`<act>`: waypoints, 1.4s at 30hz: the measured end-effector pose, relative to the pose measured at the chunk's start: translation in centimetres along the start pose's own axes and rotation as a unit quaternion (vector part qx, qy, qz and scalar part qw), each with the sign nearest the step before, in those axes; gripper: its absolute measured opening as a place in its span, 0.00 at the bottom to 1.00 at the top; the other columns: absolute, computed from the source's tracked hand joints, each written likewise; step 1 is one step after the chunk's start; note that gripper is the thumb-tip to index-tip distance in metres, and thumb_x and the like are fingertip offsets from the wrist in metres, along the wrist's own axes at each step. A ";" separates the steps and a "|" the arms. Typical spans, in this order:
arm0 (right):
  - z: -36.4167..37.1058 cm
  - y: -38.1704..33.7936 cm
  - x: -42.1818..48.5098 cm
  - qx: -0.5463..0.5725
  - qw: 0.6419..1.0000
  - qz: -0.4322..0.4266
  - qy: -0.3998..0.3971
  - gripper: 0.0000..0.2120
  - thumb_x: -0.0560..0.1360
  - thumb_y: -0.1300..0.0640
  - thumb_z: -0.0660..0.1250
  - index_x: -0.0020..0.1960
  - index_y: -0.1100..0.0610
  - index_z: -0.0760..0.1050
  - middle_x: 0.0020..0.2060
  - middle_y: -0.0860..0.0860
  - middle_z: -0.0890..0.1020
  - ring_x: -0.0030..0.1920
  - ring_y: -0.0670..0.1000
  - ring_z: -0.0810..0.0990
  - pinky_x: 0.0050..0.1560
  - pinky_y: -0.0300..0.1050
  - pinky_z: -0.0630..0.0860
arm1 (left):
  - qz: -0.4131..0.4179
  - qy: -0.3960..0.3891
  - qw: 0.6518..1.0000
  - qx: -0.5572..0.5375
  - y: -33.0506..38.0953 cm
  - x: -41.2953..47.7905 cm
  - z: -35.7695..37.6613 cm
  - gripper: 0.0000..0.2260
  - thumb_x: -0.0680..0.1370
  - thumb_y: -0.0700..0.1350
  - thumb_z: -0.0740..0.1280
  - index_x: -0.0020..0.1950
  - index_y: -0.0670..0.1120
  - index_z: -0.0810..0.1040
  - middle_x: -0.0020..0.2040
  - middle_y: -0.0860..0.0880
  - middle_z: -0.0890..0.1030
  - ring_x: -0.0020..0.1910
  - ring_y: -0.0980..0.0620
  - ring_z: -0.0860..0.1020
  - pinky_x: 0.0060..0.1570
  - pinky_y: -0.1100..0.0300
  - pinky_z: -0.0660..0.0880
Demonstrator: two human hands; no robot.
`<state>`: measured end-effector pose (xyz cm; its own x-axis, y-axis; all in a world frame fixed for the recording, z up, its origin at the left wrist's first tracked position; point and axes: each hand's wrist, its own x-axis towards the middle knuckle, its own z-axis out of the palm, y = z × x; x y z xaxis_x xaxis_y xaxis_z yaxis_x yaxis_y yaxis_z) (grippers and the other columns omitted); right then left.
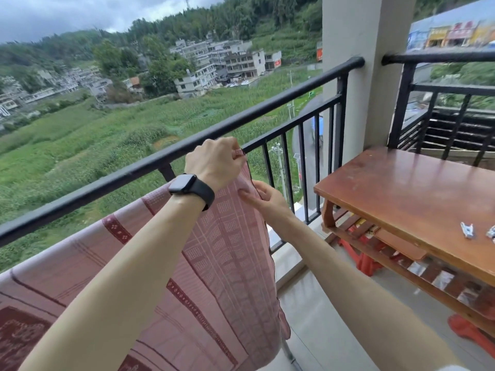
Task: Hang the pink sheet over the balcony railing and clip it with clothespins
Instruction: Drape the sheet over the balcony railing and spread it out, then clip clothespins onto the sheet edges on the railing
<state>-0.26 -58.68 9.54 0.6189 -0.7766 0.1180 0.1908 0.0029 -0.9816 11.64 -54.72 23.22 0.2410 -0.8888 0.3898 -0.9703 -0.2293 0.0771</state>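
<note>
The pink sheet (227, 250), patterned with dark red bands, drapes over the black balcony railing (294, 89) from the left edge to the middle. My left hand (214, 162), with a black watch on the wrist, pinches the sheet's top right corner at the rail. Just below it, my right hand (265, 196) holds the sheet's right edge between thumb and fingers. Two pale clothespins (467, 230) lie on the wooden table at the right, away from both hands.
A reddish wooden table (401, 188) with a slatted lower shelf stands to the right of the sheet. A pale square pillar (367, 76) splits the railing. Red plastic items sit under the table. Tiled floor runs between me and the table.
</note>
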 end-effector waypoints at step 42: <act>-68.7 18.3 -17.7 -0.453 0.706 0.446 0.312 0.20 0.80 0.51 0.61 0.71 0.41 0.65 0.62 0.47 0.75 0.59 0.54 0.79 0.54 0.50 0.78 | 0.237 -0.487 0.834 -0.105 56.0 6.8 52.6 0.20 0.78 0.52 0.62 0.70 0.54 0.66 0.64 0.46 0.72 0.62 0.42 0.74 0.55 0.47 0.75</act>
<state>-60.12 -88.16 -20.79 -0.3256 -0.8474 -0.4195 -0.8034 0.4818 -0.3499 -39.92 -94.44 -18.05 -0.3668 -0.7846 -0.4999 -0.9193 0.2234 0.3239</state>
